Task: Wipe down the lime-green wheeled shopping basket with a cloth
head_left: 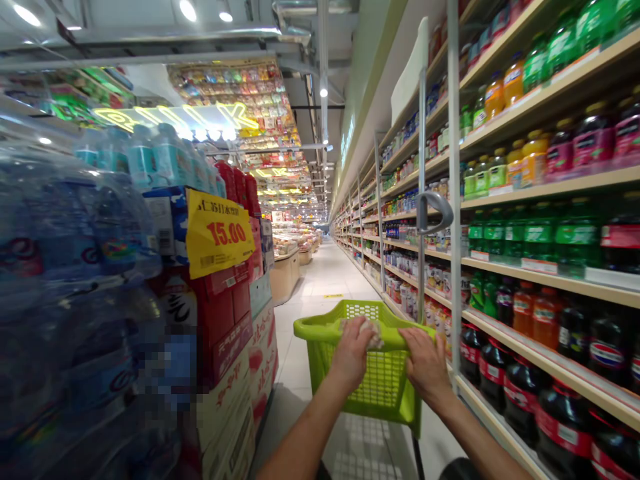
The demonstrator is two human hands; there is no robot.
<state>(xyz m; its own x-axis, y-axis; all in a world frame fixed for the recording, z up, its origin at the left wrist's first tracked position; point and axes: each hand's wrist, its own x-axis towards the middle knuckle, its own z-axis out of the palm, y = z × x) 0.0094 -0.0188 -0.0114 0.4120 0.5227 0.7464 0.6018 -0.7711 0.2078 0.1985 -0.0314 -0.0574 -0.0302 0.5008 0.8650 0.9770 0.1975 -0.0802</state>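
A green plastic shopping cart (385, 387) stands right in front of me in the aisle, its basket walls pierced with a grid of holes. My left hand (351, 357) is closed over the cart's handle bar, with a crumpled, pale cloth or tissue (373, 333) pressed against the bar under the fingers. To its right, my right hand (425, 363) curls its fingers over the same handle, near the right corner. Part of the cloth and both palms are hidden from view.
Drink shelves (545, 267) full of bottles line the right side, with a grey handle (434, 212) on an upright pole. Stacked drink cartons (235, 347), wrapped water bottles (80, 267) and a yellow price sign (220, 233) crowd the left. The pale floor (325, 267) runs ahead.
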